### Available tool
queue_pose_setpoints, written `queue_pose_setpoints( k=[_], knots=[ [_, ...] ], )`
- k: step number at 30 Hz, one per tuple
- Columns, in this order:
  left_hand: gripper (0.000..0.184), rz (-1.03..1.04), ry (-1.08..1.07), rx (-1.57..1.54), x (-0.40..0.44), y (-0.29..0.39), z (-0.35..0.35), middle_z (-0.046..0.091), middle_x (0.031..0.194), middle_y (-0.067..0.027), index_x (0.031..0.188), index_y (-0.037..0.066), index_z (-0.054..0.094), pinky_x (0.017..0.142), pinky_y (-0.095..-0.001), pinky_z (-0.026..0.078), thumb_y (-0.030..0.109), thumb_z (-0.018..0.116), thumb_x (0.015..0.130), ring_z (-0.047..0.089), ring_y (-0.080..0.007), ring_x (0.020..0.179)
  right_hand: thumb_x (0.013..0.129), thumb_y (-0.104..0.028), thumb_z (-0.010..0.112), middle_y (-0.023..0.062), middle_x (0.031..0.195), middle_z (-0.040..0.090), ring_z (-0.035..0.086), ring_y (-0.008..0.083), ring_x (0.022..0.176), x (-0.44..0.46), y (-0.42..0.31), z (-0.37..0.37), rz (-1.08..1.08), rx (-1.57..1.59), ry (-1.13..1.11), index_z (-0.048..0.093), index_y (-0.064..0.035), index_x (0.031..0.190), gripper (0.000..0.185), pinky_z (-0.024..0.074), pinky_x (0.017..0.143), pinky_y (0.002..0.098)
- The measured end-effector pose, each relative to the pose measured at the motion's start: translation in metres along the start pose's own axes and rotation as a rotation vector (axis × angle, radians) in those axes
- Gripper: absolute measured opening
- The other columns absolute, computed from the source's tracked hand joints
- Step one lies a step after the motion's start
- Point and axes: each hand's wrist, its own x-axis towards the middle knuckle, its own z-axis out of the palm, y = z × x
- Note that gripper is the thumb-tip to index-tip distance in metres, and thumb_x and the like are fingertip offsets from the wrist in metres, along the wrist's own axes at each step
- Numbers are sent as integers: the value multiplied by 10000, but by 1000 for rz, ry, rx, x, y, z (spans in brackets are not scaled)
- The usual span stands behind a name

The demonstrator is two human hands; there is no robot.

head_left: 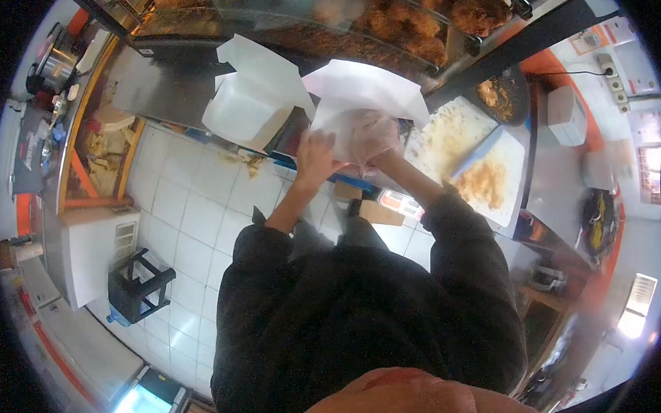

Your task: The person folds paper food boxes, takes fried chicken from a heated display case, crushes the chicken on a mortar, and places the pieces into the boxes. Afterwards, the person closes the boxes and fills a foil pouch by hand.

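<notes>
Both hands are at the counter's front edge, over a sheet of white paper (363, 85). My left hand (316, 157) rests at the paper's lower left edge, fingers bent and close together; what they grip, if anything, is hidden. Beside it my right hand (377, 138) is covered by a thin, pale plastic bag or glove, and its fingers are blurred beneath it. An open white box (250, 107) stands just left of the paper. To the right lies a stained white cutting board (515, 172) with a pale-bladed knife (478, 152) on it.
A dark pan (507, 98) with food stands behind the board. Glass-fronted shelves of browned food (404, 22) run along the back. A white container (566, 117) is at the right. On the tiled floor at left stands a black stool (138, 287).
</notes>
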Motion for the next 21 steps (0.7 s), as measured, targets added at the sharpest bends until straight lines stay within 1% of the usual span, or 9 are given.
queue_pose_setpoints(
  k=[3,7,11,15,16,17,18,19,21],
  knots=[
    [738,15,-42,0,4,2,0,557,1117,-139,1233,79,519,1013,-450,256,591,609,709,526,-256,1035,749,-321,580,118,1019,587,561,294,908,3,16,26,-42,-220,153,589,-44,1026,392,440,695,483],
    [753,80,99,10,4,1,3,565,1066,-125,1229,80,522,971,-450,284,601,614,694,551,-257,965,742,-349,566,96,1028,582,525,274,971,-23,17,-3,-171,-130,220,582,-44,1061,442,373,796,481],
    [745,44,-11,-61,8,5,-8,565,1058,-106,1233,92,520,940,-477,297,545,679,663,552,-255,953,722,-347,584,124,1154,566,399,278,1194,-18,54,33,-356,-20,353,592,-21,1083,487,334,946,428],
    [811,3,-42,-67,3,6,-15,505,1202,-121,1304,106,442,986,-519,262,484,727,646,488,-269,1113,735,-332,626,140,1083,603,557,273,1027,-41,92,-18,-432,614,442,653,-12,974,400,443,889,372],
    [813,-5,-32,-131,0,9,-24,493,1234,-121,1315,108,424,1002,-517,248,449,735,645,483,-267,1130,765,-322,604,147,1051,611,587,281,967,-75,112,-57,-300,650,363,653,-17,965,368,468,849,382],
    [819,-15,-25,-195,-3,12,-31,481,1265,-122,1326,111,406,1018,-515,235,413,743,644,479,-265,1146,817,-299,561,134,1011,624,596,263,938,-80,154,-33,-256,749,483,637,-8,965,335,471,829,371],
    [778,-39,-11,-186,-7,16,-37,429,1313,-114,1321,131,394,1037,-535,187,377,737,668,438,-249,1197,719,-53,697,62,939,624,619,176,833,-66,223,14,-137,864,472,582,-68,1072,372,504,721,262],
    [778,-58,-8,-188,-9,19,-45,429,1313,-114,1321,131,394,1037,-535,187,377,737,668,438,-249,1197,719,-53,697,62,939,624,619,176,833,-60,248,4,-154,860,463,582,-68,1072,372,504,721,262],
    [635,-92,17,-274,-14,29,-63,397,1346,-85,1259,147,442,1042,-555,153,359,702,720,406,-232,1230,835,-456,546,184,1097,600,558,274,1055,-50,280,-21,258,703,798,496,-7,1198,579,442,883,345]
  ],
)
